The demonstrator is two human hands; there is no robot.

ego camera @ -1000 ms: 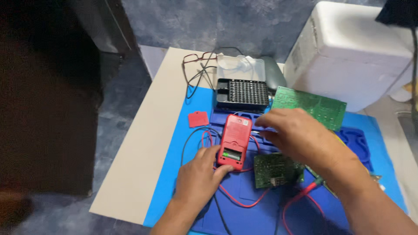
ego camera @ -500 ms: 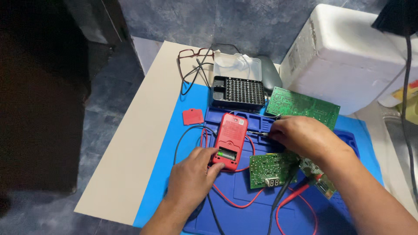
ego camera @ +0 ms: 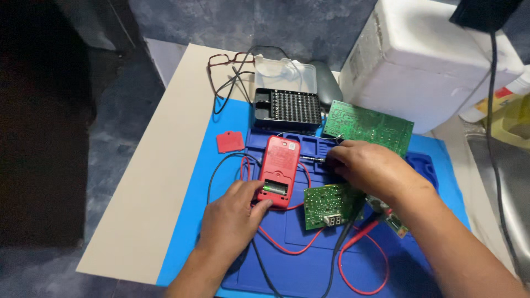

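I think I'm working on the red meter (ego camera: 279,170) lying back-up on the blue mat (ego camera: 309,265): my left hand (ego camera: 234,218) pinches its open end, my right hand (ego camera: 367,165) grips a screwdriver (ego camera: 312,159), careful aim next.

A work mat (ego camera: 199,232) lies on the table (ego camera: 149,182), toward its right side. On the mat, a meter (ego camera: 279,170) lies face down at the centre, with its battery cover (ego camera: 229,142) just to its left. A bit case (ego camera: 287,108) sits beyond the meter at the mat's far edge, with spectacles (ego camera: 226,58) farther off to its left. A large circuit board (ego camera: 368,127) lies right of the case, in front of a foam box (ego camera: 436,60). A small circuit board (ego camera: 328,205) lies near and right of the meter, over the test leads (ego camera: 287,248).
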